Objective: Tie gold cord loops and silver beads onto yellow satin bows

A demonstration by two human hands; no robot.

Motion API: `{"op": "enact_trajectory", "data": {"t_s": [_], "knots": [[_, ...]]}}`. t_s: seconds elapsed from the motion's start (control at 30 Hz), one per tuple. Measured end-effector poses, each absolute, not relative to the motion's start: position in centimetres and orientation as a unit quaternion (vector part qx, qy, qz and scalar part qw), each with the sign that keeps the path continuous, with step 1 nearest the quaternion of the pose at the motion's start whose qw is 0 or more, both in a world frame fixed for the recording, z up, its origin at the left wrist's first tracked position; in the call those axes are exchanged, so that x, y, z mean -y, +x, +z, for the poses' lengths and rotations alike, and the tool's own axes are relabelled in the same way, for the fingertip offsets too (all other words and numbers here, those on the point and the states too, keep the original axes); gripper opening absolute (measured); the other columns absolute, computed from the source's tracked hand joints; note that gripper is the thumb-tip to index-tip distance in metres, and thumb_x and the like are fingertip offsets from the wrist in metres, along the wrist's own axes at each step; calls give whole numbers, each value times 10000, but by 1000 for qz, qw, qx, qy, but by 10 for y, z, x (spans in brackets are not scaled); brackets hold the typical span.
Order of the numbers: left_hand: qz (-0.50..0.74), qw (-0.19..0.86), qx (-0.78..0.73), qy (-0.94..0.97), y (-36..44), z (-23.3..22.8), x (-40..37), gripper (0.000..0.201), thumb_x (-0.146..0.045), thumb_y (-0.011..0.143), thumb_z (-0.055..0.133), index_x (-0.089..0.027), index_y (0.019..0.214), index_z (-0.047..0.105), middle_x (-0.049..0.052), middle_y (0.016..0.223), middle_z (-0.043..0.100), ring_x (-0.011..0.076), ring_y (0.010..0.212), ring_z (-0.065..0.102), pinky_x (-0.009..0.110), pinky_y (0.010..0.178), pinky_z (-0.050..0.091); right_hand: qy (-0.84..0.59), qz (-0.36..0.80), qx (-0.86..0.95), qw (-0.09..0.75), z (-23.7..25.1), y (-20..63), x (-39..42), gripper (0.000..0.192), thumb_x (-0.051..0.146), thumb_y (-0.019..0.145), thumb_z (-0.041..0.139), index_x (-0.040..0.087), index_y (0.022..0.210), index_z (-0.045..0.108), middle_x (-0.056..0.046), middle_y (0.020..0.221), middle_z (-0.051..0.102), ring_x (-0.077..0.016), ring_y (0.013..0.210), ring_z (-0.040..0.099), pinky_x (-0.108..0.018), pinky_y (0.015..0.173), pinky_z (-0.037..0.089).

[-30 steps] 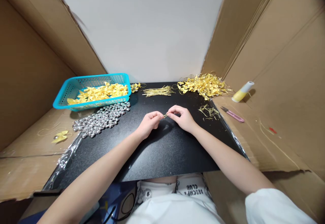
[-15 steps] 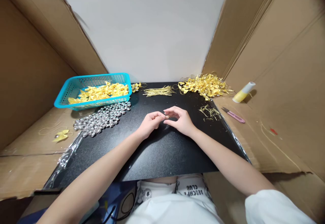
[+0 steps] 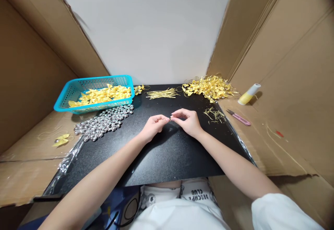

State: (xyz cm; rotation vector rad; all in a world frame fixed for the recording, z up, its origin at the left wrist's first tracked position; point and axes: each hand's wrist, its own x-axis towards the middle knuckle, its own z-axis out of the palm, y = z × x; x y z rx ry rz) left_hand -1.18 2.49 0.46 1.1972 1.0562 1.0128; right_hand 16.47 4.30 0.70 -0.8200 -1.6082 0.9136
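Note:
My left hand (image 3: 156,127) and my right hand (image 3: 190,123) meet over the black tabletop (image 3: 161,160), fingertips almost touching. Thumb and forefinger of the left are pinched together. The right thumb and forefinger also close on the same spot, its other fingers curled above. Whatever small thing lies between the fingertips is mostly hidden; only a tiny dark and yellowish bit shows. Beyond the hands lies a bundle of short yellow cords (image 3: 163,93). To the left spreads a patch of shiny silver balls, bells or beads (image 3: 105,123).
A turquoise basket (image 3: 58,104) holds yellow ribbon bows. Yellow bows with loops are heaped (image 3: 210,88) at the back right. Cord scraps (image 3: 214,115), pink-handled thread snips (image 3: 239,118) and a yellow thread cone (image 3: 249,95) sit right. A loose yellow bow (image 3: 62,140) lies left on cardboard.
My right thumb and forefinger have closed from a wider gap to a pinch beside the left fingertips. The left hand has barely moved, and the view has shifted slightly.

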Motion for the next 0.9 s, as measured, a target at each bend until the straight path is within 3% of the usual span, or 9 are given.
{"op": "enact_trajectory", "data": {"t_s": [0.23, 0.4, 0.67, 0.9], "knots": [[434, 592, -451, 508, -12, 4, -26, 342, -462, 679, 746, -156, 685, 595, -97, 454, 338, 43, 401, 250, 198, 414, 154, -353, 401, 650, 540, 7, 166, -45, 215, 385, 714, 771, 206, 789, 678, -46, 796, 736, -212, 767, 718, -383, 775, 600], [436, 597, -451, 500, -12, 5, -26, 349, -465, 667, 752, -161, 674, 582, -106, 442, 313, 43, 396, 232, 201, 414, 147, -328, 415, 667, 525, 8, 167, -45, 169, 284, 738, 737, 212, 870, 661, -26, 831, 706, -183, 805, 694, -366, 822, 575], [442, 600, -449, 493, -11, 5, -26, 341, -461, 664, 753, -154, 707, 612, -107, 437, 314, 43, 400, 213, 203, 419, 139, -286, 455, 701, 469, 2, 165, -44, 430, 157, 636, 779, 232, 1031, 628, -30, 1048, 633, -165, 896, 656, -351, 874, 540], [444, 608, -446, 484, -11, 8, -26, 349, -471, 649, 757, -158, 692, 610, -107, 431, 303, 44, 395, 210, 211, 415, 127, -285, 513, 654, 478, 1, 163, -44, 325, 206, 705, 673, 229, 1011, 564, -35, 1008, 627, -152, 871, 667, -347, 872, 554]]}}
